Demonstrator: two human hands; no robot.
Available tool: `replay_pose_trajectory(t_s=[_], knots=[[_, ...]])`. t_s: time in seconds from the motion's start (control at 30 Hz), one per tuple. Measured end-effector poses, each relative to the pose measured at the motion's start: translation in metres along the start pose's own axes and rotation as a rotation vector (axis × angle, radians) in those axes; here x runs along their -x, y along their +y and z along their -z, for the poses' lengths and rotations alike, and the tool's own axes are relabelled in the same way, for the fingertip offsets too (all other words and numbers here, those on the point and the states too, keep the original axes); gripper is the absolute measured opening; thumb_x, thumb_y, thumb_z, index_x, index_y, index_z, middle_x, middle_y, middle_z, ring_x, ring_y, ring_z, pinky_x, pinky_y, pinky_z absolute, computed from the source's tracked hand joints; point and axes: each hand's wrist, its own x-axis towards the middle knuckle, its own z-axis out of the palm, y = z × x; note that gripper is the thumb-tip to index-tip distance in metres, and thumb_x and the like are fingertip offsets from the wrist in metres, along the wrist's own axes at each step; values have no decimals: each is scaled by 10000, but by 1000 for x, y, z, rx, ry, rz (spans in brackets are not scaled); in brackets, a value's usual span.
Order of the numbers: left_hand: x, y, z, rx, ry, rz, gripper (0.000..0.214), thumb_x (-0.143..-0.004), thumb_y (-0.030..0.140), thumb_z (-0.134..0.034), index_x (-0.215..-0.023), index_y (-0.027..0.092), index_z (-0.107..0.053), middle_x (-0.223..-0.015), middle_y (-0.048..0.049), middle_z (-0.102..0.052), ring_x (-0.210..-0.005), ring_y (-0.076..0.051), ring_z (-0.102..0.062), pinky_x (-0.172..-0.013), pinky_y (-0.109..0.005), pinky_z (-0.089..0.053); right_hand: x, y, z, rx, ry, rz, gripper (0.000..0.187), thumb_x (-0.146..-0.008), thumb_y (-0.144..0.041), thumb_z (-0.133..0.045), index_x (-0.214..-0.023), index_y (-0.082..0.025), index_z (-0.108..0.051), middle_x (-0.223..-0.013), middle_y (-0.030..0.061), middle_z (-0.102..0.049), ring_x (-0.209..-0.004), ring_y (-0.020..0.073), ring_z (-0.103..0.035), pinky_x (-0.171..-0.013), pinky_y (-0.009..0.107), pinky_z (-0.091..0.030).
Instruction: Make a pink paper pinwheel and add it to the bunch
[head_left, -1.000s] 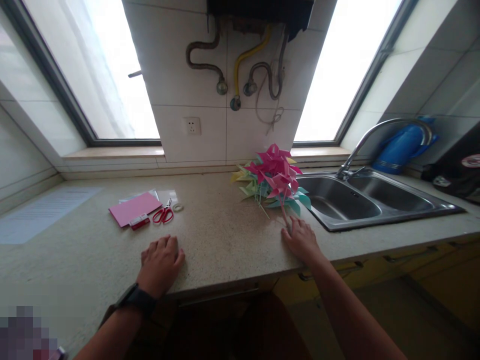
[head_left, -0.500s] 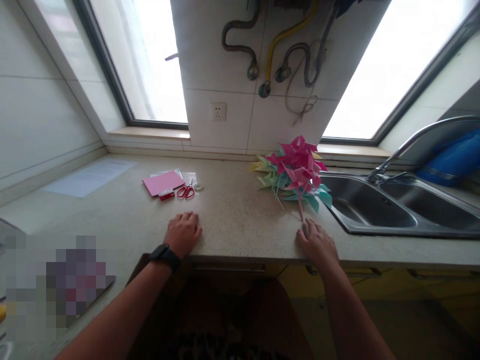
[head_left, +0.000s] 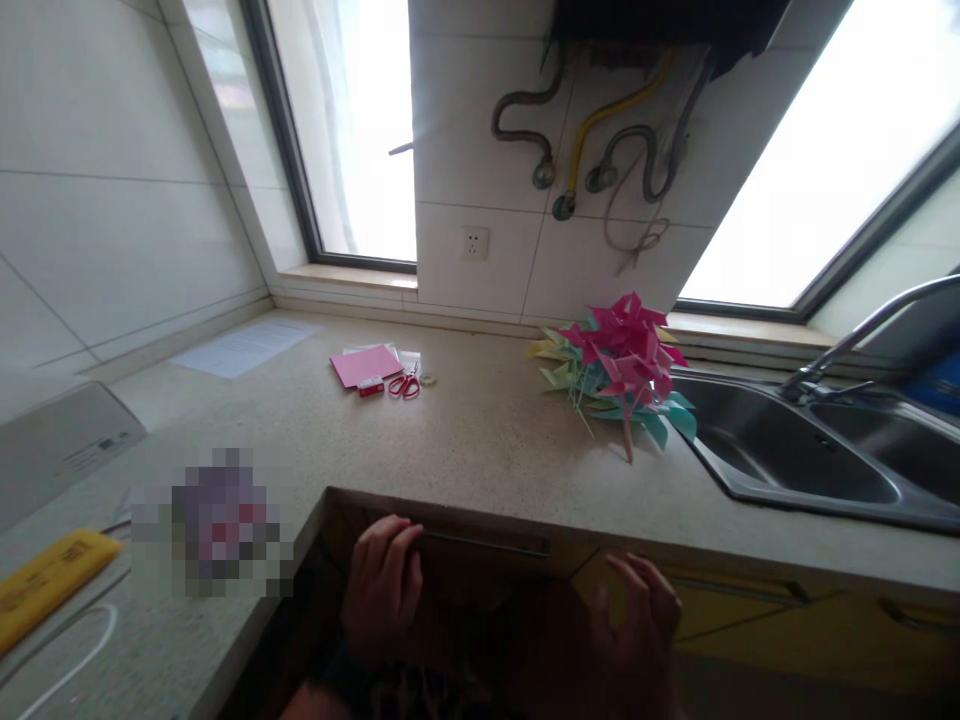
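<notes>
Off the counter's front edge, my left hand [head_left: 382, 580] hangs in the shade with loosely bent fingers, holding nothing visible. My right hand [head_left: 639, 615] is also below the edge, its thumb apart from the fingers and nothing between them. Beyond it on the counter [head_left: 480, 440] lies a bunch of paper pinwheels [head_left: 634, 350] in pink, green and yellow, with a pink stick pointing towards me. Further left rest a pink paper sheet [head_left: 367, 365], a small red-and-white box [head_left: 370, 386], red-handled scissors [head_left: 405, 386] and a small tape roll [head_left: 427, 380].
A steel double sink [head_left: 795, 440] with a faucet [head_left: 832, 360] is at the right. Printed paper [head_left: 247, 345] lies back left. A yellow item [head_left: 56, 580], a white cable [head_left: 82, 665] and a blurred patch occupy the near left. Drawer handles [head_left: 487, 543] run under the counter edge.
Both hands have left the countertop and dropped below its front edge, towards me. The view has turned left and tilted up slightly. The pinwheels and scissors keep their places on the counter.
</notes>
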Motion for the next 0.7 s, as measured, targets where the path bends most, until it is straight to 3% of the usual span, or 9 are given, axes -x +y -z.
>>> replay_pose_trajectory(t_s=[0.03, 0.07, 0.1, 0.23, 0.37, 0.5, 0.7], knots=[[17, -3, -11, 5, -83, 4, 407, -967, 252, -375, -1269, 197, -641, -1348, -137, -597, -1351, -289, -454, -1181, -447, -300, 20, 6, -9, -5, -56, -6, 580, -856, -383, -456, -1428, -288, -455, -1324, 196, -557, -1356, 369, -451, -1131, 549, -340], [33, -6, -22, 11, -281, 56, 453, -968, 251, -356, -1354, 203, -588, -1441, -129, -533, -1407, -280, -394, -1209, -443, -248, 38, 13, -19, -2, -168, -4, 613, -822, -398, -478, -1427, -305, -476, -1325, 188, -573, -1337, 391, -473, -1115, 568, -358], [47, -10, -34, 13, -387, 79, 486, -947, 246, -384, -1396, 189, -561, -1475, -134, -511, -1413, -284, -396, -1205, -435, -260, 54, 20, -28, 16, -300, -21, 650, -775, -421, -510, -1417, -319, -507, -1345, 175, -583, -1320, 412, -495, -1097, 584, -377], [82, -24, -75, -11, -627, 195, 614, -816, 245, -540, -1413, 103, -561, -1478, -222, -513, -1396, -400, -430, -1144, -538, -331, 94, 34, -53, 127, -726, -245, 635, -726, -509, -549, -1333, -342, -633, -1389, 172, -603, -1268, 474, -551, -967, 656, -459], [95, -30, -92, -13, -689, 224, 654, -896, 328, -453, -1529, 170, -415, -1572, -158, -421, -1503, -357, -261, -1213, -540, -194, 102, 22, -56, 110, -813, -167, 686, -707, -549, -586, -1378, -406, -592, -1518, 88, -492, -1431, 445, -363, -1009, 697, -413], [98, -33, -99, -19, -686, 184, 683, -913, 336, -419, -1569, 179, -308, -1642, -101, -276, -1540, -330, -130, -1250, -508, -98, 93, 9, -52, 123, -855, -113, 721, -747, -552, -567, -1452, -409, -512, -1569, 64, -426, -1459, 436, -312, -1028, 690, -397], [95, -38, -108, -76, -663, 149, 725, -897, 314, -458, -1580, 209, -240, -1663, -52, -160, -1541, -344, -67, -1257, -502, -76, 88, -1, -48, 259, -924, -51, 745, -904, -515, -407, -1568, -185, -338, -1641, 168, -256, -1498, 453, -190, -1064, 695, -320]])
